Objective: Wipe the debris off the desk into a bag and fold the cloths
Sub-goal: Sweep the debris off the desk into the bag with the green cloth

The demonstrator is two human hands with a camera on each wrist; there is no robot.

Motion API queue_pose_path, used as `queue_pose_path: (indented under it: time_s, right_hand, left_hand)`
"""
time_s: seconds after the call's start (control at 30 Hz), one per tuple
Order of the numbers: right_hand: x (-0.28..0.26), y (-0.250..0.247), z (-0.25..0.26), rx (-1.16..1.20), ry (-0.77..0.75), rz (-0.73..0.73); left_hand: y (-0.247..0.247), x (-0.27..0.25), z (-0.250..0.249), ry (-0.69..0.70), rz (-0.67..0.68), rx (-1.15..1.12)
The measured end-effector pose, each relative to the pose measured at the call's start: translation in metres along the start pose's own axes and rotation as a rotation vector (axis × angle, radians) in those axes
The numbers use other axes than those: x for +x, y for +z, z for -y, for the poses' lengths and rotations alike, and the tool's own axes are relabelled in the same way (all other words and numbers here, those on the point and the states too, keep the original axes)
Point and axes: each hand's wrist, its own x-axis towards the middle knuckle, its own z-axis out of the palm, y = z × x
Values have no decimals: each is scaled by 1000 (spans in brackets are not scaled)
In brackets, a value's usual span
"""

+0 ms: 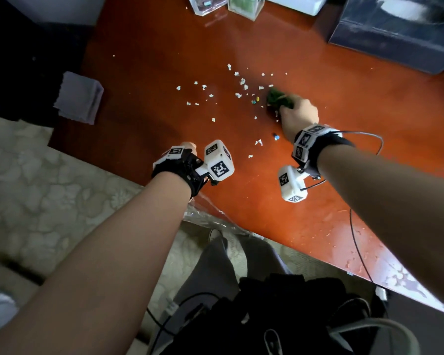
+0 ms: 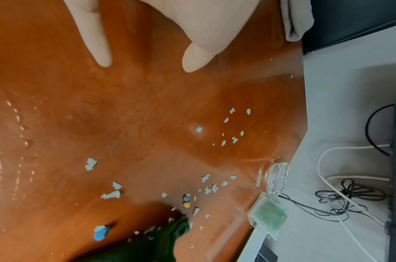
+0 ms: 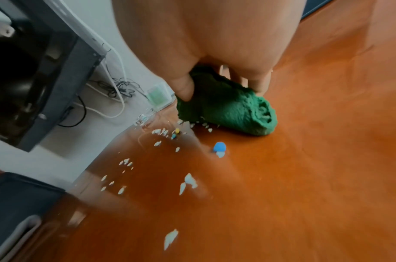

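Note:
White paper scraps (image 1: 237,84) lie scattered over the middle of the orange-brown desk (image 1: 151,60), along with a blue bit (image 1: 275,136) and a yellow bit (image 1: 258,99). My right hand (image 1: 296,112) grips a bunched green cloth (image 3: 232,109) and presses it on the desk at the right edge of the scraps. My left hand (image 1: 189,146) hovers by the desk's near edge, finger and thumb straight (image 2: 147,62), holding nothing I can see. A clear plastic bag (image 1: 210,216) hangs at the near edge below that wrist. A folded grey cloth (image 1: 78,97) lies on the desk's left edge.
Two clear plastic boxes (image 1: 207,5) (image 1: 245,6) stand at the desk's back edge, with a dark box (image 1: 400,34) at the back right. Cables (image 2: 349,195) lie on the white surface beyond. A black bag (image 1: 280,316) sits at my lap.

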Motion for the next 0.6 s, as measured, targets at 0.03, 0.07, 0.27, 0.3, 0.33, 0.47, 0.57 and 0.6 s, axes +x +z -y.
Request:
queue_pose_path:
  time_s: [0.03,0.07,0.27,0.3,0.33,0.47,0.57,0.6]
  right_hand:
    - [-4,5,1,-5,-10,20]
    - [-7,10,1,4,-16,43]
    - [-6,9,9,135,4,2]
    - [-1,2,11,153,16,-44]
    - [5,-6,14,172,26,-83]
    - [30,-33,26,283,76,-221]
    - [49,-40,31,269,113,-270]
    - [54,-40,32,253,122,-264]
  left_hand:
    - [-7,-17,-8,42,5,157]
    - [-13,-26,-16,77,-35,269]
    - [-36,-65,-42,136,106,553]
    - [-36,-65,-43,151,111,563]
    - [-37,-65,-43,174,107,596]
    - [-42,-66,-42,177,58,624]
    - [-35,-51,-38,141,105,520]
    - [-31,-43,-38,86,134,447]
